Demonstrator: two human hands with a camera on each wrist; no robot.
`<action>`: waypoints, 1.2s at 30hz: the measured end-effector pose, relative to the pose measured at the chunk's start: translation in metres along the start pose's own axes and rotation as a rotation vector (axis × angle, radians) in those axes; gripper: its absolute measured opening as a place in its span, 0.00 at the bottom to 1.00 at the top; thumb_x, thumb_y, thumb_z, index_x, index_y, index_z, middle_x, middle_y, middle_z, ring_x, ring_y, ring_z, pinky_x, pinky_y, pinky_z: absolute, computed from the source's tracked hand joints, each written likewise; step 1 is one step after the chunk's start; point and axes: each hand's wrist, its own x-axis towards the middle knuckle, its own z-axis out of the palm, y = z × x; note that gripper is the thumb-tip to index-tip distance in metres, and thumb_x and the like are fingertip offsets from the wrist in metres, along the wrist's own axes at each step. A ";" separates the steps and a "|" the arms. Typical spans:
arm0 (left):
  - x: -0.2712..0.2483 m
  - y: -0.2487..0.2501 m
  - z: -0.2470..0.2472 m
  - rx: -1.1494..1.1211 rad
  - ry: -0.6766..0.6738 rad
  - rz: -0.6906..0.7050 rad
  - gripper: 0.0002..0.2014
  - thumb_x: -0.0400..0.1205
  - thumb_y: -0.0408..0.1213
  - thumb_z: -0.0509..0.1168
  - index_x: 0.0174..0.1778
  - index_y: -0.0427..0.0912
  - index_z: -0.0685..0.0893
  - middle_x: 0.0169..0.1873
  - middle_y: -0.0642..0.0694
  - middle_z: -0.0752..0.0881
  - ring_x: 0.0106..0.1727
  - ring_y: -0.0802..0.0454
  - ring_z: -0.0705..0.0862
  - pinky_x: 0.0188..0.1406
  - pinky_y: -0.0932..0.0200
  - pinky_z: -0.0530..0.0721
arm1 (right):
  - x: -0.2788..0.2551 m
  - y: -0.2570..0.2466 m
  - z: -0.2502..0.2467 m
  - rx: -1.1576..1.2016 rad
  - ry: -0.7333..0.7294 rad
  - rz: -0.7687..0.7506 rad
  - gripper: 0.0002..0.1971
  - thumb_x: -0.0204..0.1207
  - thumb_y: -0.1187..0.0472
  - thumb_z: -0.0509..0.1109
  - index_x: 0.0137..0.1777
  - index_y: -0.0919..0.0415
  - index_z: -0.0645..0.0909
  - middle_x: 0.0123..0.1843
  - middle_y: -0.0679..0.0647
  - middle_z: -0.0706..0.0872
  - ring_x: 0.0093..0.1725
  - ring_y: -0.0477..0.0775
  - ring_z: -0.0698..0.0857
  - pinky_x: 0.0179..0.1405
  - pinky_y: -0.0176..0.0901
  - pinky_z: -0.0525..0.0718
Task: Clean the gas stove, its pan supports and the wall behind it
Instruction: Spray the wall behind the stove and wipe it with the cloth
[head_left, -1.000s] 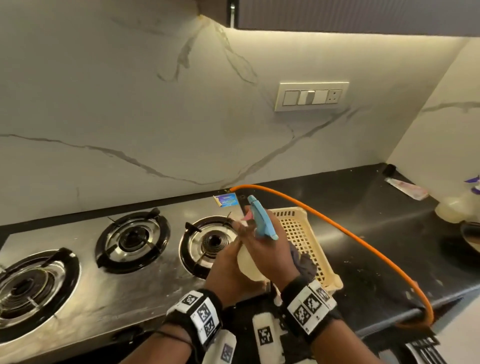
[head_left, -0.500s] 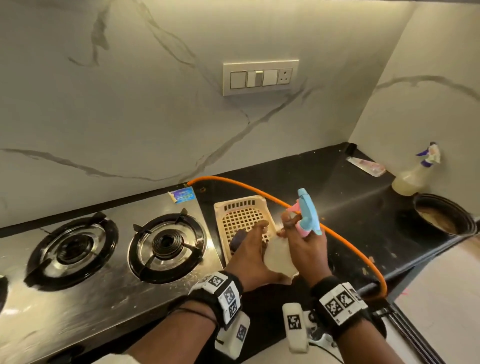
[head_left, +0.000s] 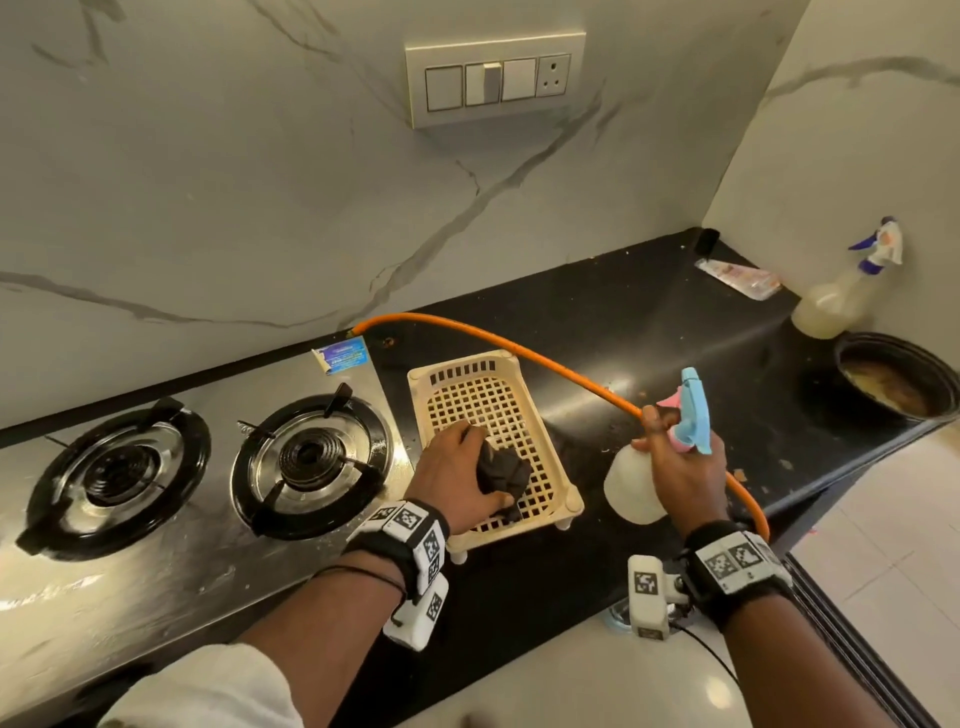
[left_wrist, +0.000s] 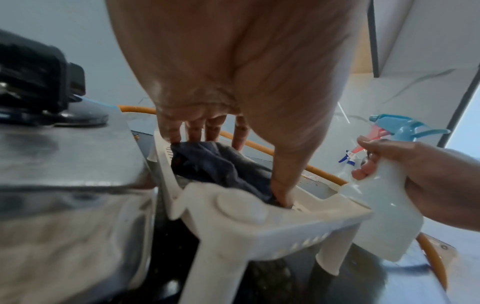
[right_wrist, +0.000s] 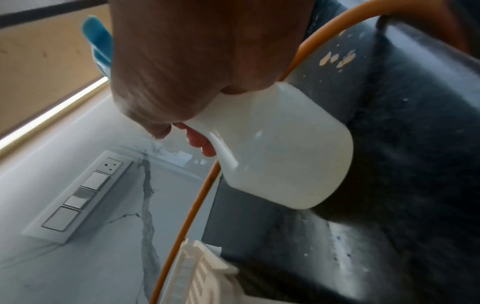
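Note:
The steel gas stove (head_left: 171, 566) lies at the left with black pan supports (head_left: 311, 460) on its burners, below the marble wall (head_left: 218, 197). My left hand (head_left: 457, 478) reaches into a cream slotted basket (head_left: 493, 400) and grips a dark cloth (head_left: 504, 473) (left_wrist: 221, 166), thumb and fingers curled round it. My right hand (head_left: 675, 467) holds a white spray bottle (head_left: 631, 488) (right_wrist: 280, 156) with a blue head (head_left: 693, 410) by its neck, above the black counter, right of the basket.
An orange gas hose (head_left: 571, 371) arcs over the black counter (head_left: 649, 322) behind the basket and under my right hand. A second spray bottle (head_left: 836, 306) and a dark pot (head_left: 893, 374) stand at the far right corner. A switch panel (head_left: 493, 78) is on the wall.
Both hands moved right, off the stove. The left hand let go of the bottle and went into the basket onto the cloth. The right hand carried the bottle further right.

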 end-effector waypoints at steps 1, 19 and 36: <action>-0.001 0.001 0.001 0.043 -0.012 -0.004 0.45 0.71 0.58 0.81 0.82 0.49 0.71 0.81 0.47 0.70 0.81 0.46 0.69 0.85 0.46 0.70 | -0.001 0.005 0.000 -0.016 -0.005 -0.010 0.06 0.87 0.55 0.73 0.50 0.52 0.79 0.45 0.55 0.89 0.43 0.47 0.91 0.42 0.39 0.84; -0.011 -0.006 -0.019 -0.367 0.190 -0.066 0.12 0.82 0.36 0.76 0.59 0.50 0.87 0.58 0.54 0.86 0.59 0.55 0.83 0.62 0.58 0.80 | -0.113 0.064 -0.032 -0.241 0.055 0.016 0.13 0.77 0.60 0.81 0.45 0.47 0.78 0.42 0.53 0.83 0.41 0.57 0.84 0.44 0.73 0.89; -0.077 -0.060 -0.117 -0.727 0.406 -0.020 0.11 0.85 0.43 0.74 0.62 0.59 0.88 0.54 0.58 0.92 0.59 0.59 0.90 0.63 0.48 0.90 | -0.111 -0.105 0.187 0.260 -0.832 -0.334 0.22 0.94 0.53 0.60 0.86 0.47 0.72 0.81 0.45 0.80 0.81 0.45 0.78 0.81 0.53 0.78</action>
